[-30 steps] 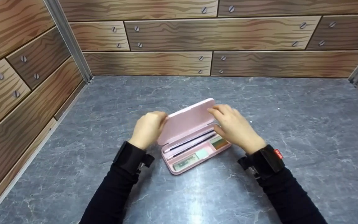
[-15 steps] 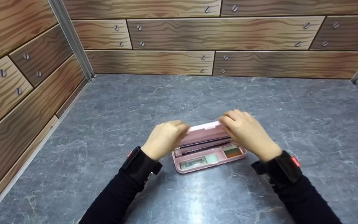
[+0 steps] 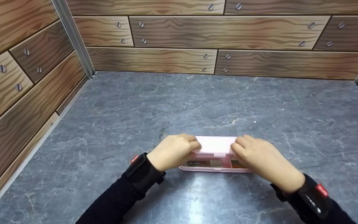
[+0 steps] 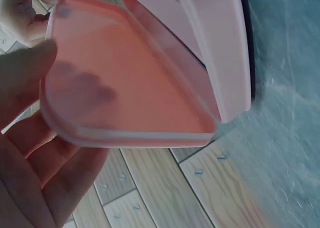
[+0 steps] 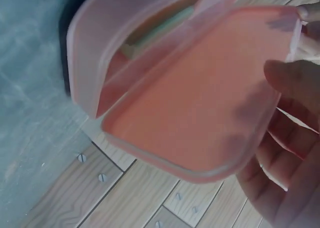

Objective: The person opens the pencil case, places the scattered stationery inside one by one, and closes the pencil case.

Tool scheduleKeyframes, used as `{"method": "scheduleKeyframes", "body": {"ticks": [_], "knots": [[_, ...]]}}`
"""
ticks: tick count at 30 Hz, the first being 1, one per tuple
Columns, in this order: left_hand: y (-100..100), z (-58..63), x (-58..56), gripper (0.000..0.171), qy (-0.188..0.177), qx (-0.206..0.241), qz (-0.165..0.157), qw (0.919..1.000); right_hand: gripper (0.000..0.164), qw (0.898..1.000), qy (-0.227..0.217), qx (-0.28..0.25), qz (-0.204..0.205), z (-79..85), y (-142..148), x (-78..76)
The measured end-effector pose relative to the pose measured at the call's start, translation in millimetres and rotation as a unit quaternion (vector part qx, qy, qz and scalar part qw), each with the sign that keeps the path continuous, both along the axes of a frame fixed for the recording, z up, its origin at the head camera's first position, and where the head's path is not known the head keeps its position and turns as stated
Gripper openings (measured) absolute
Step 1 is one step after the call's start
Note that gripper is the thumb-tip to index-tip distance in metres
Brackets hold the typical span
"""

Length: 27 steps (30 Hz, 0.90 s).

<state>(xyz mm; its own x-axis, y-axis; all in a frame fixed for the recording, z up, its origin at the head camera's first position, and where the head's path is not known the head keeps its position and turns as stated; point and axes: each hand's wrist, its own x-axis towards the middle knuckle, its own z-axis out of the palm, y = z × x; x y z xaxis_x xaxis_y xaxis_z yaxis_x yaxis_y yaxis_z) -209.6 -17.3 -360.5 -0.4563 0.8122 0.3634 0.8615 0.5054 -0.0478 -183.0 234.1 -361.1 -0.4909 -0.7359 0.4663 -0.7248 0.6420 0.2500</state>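
Note:
A pink pencil case [image 3: 215, 170] lies on the grey table with its lid [image 3: 215, 145] tilted partway down over the base. My left hand [image 3: 176, 151] pinches the lid's left end, thumb on the inner face and fingers behind, as the left wrist view shows. At the other end my right hand [image 3: 259, 157] holds the lid the same way; its thumb [image 5: 290, 77] presses near the edge in the right wrist view. Under the lid, parts of a pale label-like piece [image 3: 198, 163] and a brown-orange piece [image 3: 236, 164] show in the front compartments. The pencils seen earlier are hidden.
Grey marbled tabletop [image 3: 154, 102] surrounds the case. Wood-patterned panels [image 3: 172, 60] stand along the back and the left side, with a metal post [image 3: 79, 46] at the back left corner. A tiny white speck [image 3: 254, 122] lies beyond the case.
The lid has swung from nearly upright down toward the base, both hands moving with it toward the body. The case has shifted right and turned straighter; its contents are now mostly covered.

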Motion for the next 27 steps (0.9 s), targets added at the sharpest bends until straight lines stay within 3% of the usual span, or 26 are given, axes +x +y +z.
{"method": "scheduleKeyframes", "body": {"ticks": [6,11,15,21,27], "knots": [[2,-2.8,3.5,0.021,-0.049,-0.062,0.016,0.9968,0.023,0.999,-0.041,0.011,-0.027,-3.8,0,8.4],[3,-7.0,4.2,0.032,-0.082,-0.078,0.033,0.993,0.025,0.993,-0.093,0.028,-0.06,-4.7,1,11.9],[4,-9.5,5.5,0.034,-0.061,-0.082,0.031,0.9943,0.024,0.989,-0.12,0.029,-0.078,-5.4,0,15.1],[6,-12.4,6.0,0.025,-0.031,-0.088,0.019,0.9955,0.016,0.991,-0.101,0.031,-0.087,-10.1,-3,16.6],[9,-14.0,9.8,0.026,-0.019,-0.098,0.042,0.9942,0.018,0.99,-0.103,0.031,-0.092,-13.5,-3,17.1]]}}
